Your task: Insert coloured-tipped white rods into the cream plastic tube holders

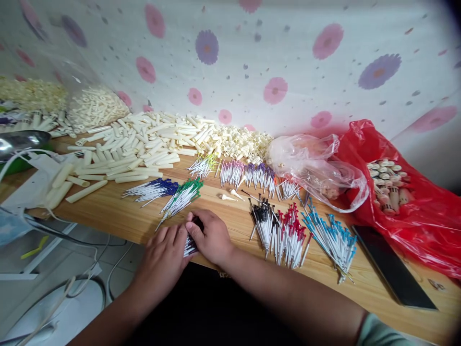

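Note:
At the table's front edge, my left hand (163,252) and my right hand (213,234) close from both sides around a bundle of thin white pen refills (189,246). Dark ends show between the hands; the fingers cover most of the bundle. Just beyond lie a pile of green-tipped refills (183,198) and a pile of blue-tipped refills (151,190). To the right of my right hand are black-tipped refills (263,223), red-tipped refills (291,235) and light-blue-tipped refills (333,240). Two small cream pointed parts (227,197) rest behind my hands.
Cream pen barrels (144,139) are heaped at the back left, with short cream parts (245,142) beside them. More refills with yellow, pink and purple tips (259,175) stand before these. On the right are a clear bag (306,156), a red bag (425,216) and a black flat object (392,269).

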The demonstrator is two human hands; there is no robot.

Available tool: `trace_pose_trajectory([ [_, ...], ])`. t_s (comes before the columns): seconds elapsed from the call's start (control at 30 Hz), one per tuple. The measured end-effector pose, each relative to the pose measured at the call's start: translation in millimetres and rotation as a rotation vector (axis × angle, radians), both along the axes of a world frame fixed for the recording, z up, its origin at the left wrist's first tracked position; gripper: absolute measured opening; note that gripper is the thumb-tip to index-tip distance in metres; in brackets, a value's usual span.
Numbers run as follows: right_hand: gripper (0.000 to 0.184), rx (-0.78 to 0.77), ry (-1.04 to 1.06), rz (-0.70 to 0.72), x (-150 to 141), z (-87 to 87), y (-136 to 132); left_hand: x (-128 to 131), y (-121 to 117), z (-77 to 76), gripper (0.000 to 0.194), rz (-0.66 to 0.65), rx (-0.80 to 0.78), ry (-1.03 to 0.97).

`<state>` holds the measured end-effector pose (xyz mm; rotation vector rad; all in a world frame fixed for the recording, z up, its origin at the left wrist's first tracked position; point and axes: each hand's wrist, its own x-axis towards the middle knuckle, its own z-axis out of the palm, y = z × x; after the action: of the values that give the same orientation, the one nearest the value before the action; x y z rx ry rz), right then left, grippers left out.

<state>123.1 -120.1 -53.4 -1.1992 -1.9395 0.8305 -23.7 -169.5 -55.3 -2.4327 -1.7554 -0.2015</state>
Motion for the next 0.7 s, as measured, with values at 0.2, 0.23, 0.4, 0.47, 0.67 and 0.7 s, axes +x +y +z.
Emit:
trace_pose_trajectory([
  [0.2, 0.025, 0.04, -0.002, 0.008, -18.2, -5.7, -6.6, -3.3, -13.7, 2.4, 0.039, 0.188, -0.015, 0.01],
  [0.23, 0.023, 0.049, 0.006, 0.02, -19.2, -6.4, -6.7, -2.4, -15.2, 3.2, 0.036, 0.211, -0.026, 0.01],
  [0.4, 0.019, 0.073, 0.042, 0.065, -18.7, -7.2, -6.3, -2.3, -16.5, 3.6, 0.038, 0.208, -0.031, -0.01],
  [0.47, 0.019, 0.073, 0.048, 0.066, -18.6, -7.0, -7.0, -5.5, -16.1, 1.9, 0.038, 0.151, -0.023, -0.028],
  [0.67, 0.019, 0.08, 0.034, 0.056, -27.3, -8.0, -12.5, -12.4, -20.9, -3.3, 0.04, 0.148, 0.009, 0.079],
  [0.7, 0.019, 0.079, 0.035, 0.05, -29.5, -8.3, -13.0, -12.0, -22.1, -3.4, 0.038, 0.185, 0.028, 0.122],
])
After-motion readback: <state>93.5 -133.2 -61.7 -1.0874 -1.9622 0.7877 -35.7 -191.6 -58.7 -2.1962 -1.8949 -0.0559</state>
